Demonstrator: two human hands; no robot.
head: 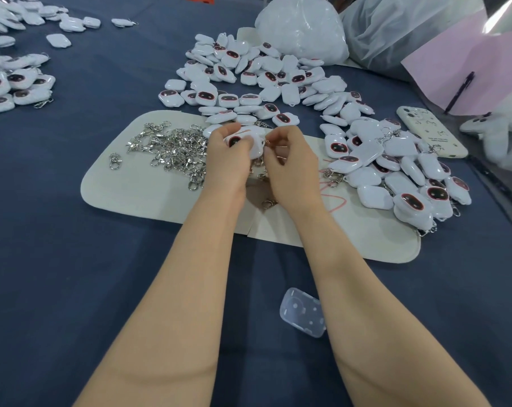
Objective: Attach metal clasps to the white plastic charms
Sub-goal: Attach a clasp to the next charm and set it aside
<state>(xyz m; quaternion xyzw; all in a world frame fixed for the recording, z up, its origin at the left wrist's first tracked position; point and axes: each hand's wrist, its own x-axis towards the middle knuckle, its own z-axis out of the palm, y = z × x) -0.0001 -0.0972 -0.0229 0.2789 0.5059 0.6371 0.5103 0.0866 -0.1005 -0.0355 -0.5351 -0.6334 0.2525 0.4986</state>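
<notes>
- Charm (243, 141) gripped in left hand (228, 160); right hand (291, 157) pinching clasp (268, 143) at its edge; we're mid-attach.
- Next, we reckon: hook clasp thru charm's loop w/ steady hold; loop hidden.

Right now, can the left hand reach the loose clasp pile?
Probably yes: the clasp pile lies right beside the left hand, nothing between them, though it grips a white charm.

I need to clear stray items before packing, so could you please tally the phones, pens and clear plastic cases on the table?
Phone: 1
Pen: 1
Clear case: 1
Total: 3
</notes>
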